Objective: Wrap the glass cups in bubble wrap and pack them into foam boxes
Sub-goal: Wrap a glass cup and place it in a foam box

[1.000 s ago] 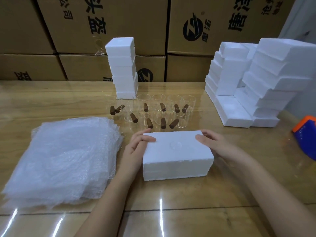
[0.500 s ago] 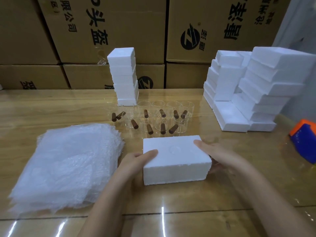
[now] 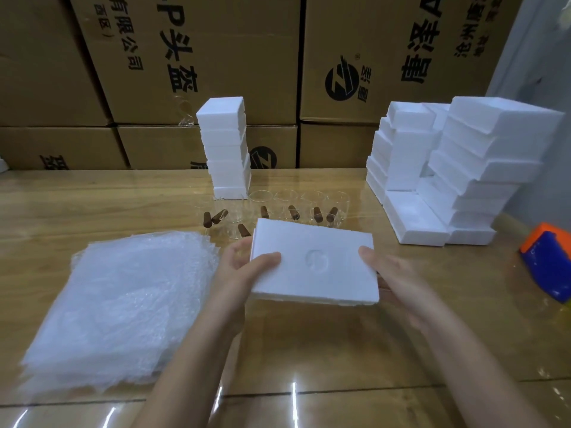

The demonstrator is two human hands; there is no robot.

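Left hand (image 3: pixel 244 267): I grip the left end of the foam box (image 3: pixel 315 264), thumb flat on its top face and fingers curled underneath.
Right hand (image 3: pixel 398 279): I hold the right end the same way, thumb on the top edge and fingers below, out of sight.
Just changed: the box has left the desk (image 3: pixel 340 350). I now hold it in the air, between me and the cups, its top face tipped toward me.
Meaning for the task: I judge this the start of opening it, since it is still closed and nothing is wrapped or packed yet.
Against the earlier frame: half a second ago the box sat flat on the desk with my hands at its ends. Now they bear its weight, and it hides the nearest cups.
Cartons (image 3: pixel 200 57): a stacked wall of printed brown cardboard behind the desk.
Foam stacks: a leaning heap (image 3: pixel 463 168) on the right and a narrow tower (image 3: pixel 225 149) at the centre back.
Bubble wrap (image 3: pixel 123 304): a thick pile of sheets on my left, untouched, just beside my left wrist.
Glass cups (image 3: pixel 290 205): clear, with brown handles, in rows beyond the box, still bare.
Tape dispenser (image 3: pixel 550 257): orange and blue, at the far right edge.
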